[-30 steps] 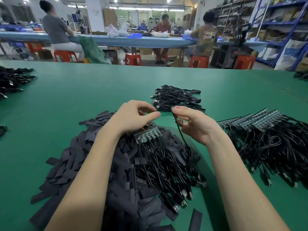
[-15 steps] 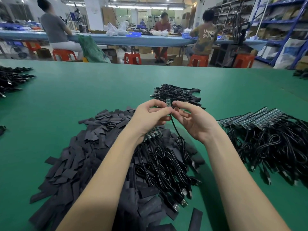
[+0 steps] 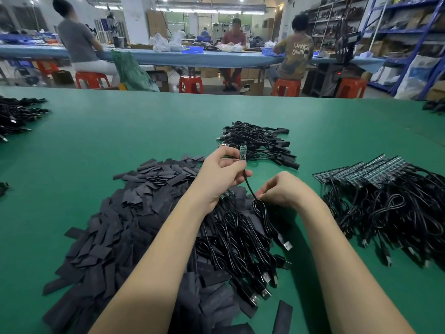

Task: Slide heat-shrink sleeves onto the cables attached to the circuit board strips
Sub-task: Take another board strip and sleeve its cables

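Note:
My left hand (image 3: 222, 173) pinches a small green circuit board (image 3: 242, 152) upright above the table, its black cable (image 3: 249, 186) hanging down from it. My right hand (image 3: 283, 189) sits lower and to the right, fingers curled round that cable near where it coils (image 3: 262, 210). Beneath both hands lies a big pile of flat black heat-shrink sleeves (image 3: 125, 227). On that pile rests a bundle of black USB cables (image 3: 240, 249) still joined to a board strip (image 3: 227, 194), mostly hidden behind my left wrist.
More board strips with cables (image 3: 385, 196) lie at the right. A heap of sleeved cables (image 3: 260, 141) lies beyond my hands. Another cable heap (image 3: 16, 114) is at the far left. The green table (image 3: 120, 131) ends ahead; people sit at a bench beyond.
My left hand has lifted the single board higher. My right hand has slid down the cable, away from the board, toward the pile.

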### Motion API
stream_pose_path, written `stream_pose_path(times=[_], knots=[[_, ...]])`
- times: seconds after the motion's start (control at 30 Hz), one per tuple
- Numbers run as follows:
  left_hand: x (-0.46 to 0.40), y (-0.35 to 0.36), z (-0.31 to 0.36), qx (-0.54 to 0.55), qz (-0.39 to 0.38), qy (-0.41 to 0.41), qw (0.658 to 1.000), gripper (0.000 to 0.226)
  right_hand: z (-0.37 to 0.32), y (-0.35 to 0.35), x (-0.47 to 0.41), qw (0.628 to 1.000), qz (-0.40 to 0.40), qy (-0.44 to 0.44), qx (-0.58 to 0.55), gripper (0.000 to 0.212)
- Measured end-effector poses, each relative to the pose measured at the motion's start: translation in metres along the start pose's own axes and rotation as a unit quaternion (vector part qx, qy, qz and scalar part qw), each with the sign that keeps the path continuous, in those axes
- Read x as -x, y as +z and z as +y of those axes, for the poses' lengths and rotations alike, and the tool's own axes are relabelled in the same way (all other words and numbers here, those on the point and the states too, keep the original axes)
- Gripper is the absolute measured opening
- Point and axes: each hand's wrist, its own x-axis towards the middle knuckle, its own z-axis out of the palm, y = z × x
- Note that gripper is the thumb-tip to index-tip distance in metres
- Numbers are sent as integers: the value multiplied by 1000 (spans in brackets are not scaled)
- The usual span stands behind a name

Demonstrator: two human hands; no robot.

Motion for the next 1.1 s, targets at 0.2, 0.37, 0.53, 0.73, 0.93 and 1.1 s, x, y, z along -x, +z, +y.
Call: stream_pose_path(times=[0.2, 0.37, 0.53, 0.73, 0.93, 1.1], knots=[[0, -5, 5, 29, -13, -31, 999, 13, -2, -3, 5, 942, -3, -49, -333, 14], [1, -12, 9, 44, -67, -49, 996, 13, -10, -14, 10, 778, -30, -96, -620, 17], [4, -15, 12, 54, -128, -77, 987, 13, -10, -17, 14, 727, -35, -152, -669, 27], [5, -17, 12, 45, -161, -89, 982, 16, -11, -16, 15, 710, -27, -176, -681, 25], [5, -19, 11, 50, -172, -81, 981, 14, -12, -14, 16, 722, -29, -190, -664, 19], [6, -20, 11, 48, -174, -64, 982, 13, -12, -14, 17, 729, -44, -186, -657, 19]])
